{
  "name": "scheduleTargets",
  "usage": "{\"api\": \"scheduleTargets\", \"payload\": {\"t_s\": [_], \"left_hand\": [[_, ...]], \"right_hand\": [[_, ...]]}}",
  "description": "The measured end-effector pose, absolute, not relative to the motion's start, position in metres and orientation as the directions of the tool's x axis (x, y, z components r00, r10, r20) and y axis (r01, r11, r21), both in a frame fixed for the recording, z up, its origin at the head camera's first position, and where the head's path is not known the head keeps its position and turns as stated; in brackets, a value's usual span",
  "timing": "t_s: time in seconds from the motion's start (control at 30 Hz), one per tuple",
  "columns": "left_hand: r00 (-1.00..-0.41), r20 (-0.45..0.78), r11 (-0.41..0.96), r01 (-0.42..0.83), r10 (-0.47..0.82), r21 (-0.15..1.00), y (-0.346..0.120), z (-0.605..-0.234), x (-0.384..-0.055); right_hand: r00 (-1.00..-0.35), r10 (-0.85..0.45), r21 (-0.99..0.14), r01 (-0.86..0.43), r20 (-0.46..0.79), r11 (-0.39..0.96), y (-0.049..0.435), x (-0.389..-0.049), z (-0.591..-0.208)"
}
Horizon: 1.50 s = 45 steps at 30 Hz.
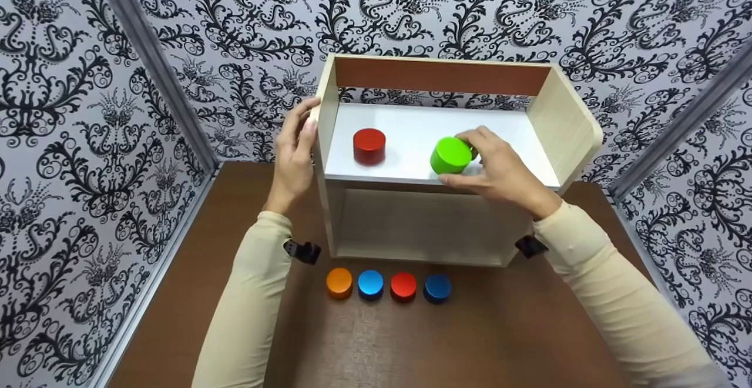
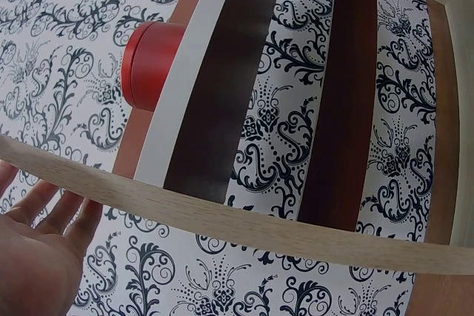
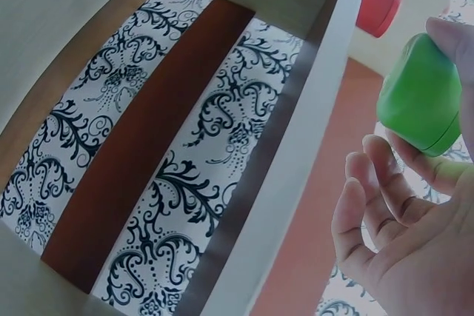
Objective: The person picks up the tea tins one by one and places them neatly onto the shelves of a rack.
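My right hand [image 1: 499, 167] pinches a bright green round container [image 1: 451, 156] between thumb and fingers, tilted over the right half of the white upper shelf [image 1: 405, 119]. In the right wrist view the green container [image 3: 422, 98] is between the thumb and a finger, while the other fingers stay off it. A red round container [image 1: 369, 147] stands on the left part of that shelf. My left hand [image 1: 295, 150] rests on the left side panel of the wooden shelf unit [image 1: 323, 141], fingers along its outer side and edge. In the left wrist view these fingers [image 2: 70, 220] touch the panel.
Before the unit, on the brown table [image 1: 364, 347], stands a row of round containers: orange [image 1: 339, 283], light blue [image 1: 370, 285], red [image 1: 403, 287] and dark blue [image 1: 437, 288]. Patterned wall panels [image 1: 247, 17] enclose the table at the back and sides.
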<state>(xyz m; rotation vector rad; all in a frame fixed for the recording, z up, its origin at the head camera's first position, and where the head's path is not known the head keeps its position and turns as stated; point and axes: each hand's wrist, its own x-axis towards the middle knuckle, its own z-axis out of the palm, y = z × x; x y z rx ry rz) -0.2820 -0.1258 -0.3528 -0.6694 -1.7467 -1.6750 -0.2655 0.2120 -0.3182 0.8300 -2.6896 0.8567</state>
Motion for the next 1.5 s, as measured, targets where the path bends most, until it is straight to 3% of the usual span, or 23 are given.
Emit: {"api": "scheduleTargets", "payload": {"t_s": [0.37,0.93,1.5], "left_hand": [[-0.690,0.722,0.088,0.717,-0.052,0.691,-0.126,-0.353,-0.281],[-0.680,0.731,0.068,0.728,-0.059,0.683,-0.126,-0.352,-0.281],[-0.697,0.715,0.070,0.712,-0.057,0.699,-0.126,-0.352,-0.280]], "right_hand": [[-0.862,-0.428,-0.464,-0.507,0.273,0.726,0.206,-0.289,-0.319],[-0.898,-0.407,-0.444,-0.437,0.168,0.782,0.205,-0.297,-0.323],[-0.907,-0.388,-0.449,-0.419,0.163,0.790,0.204,-0.299,-0.327]]}}
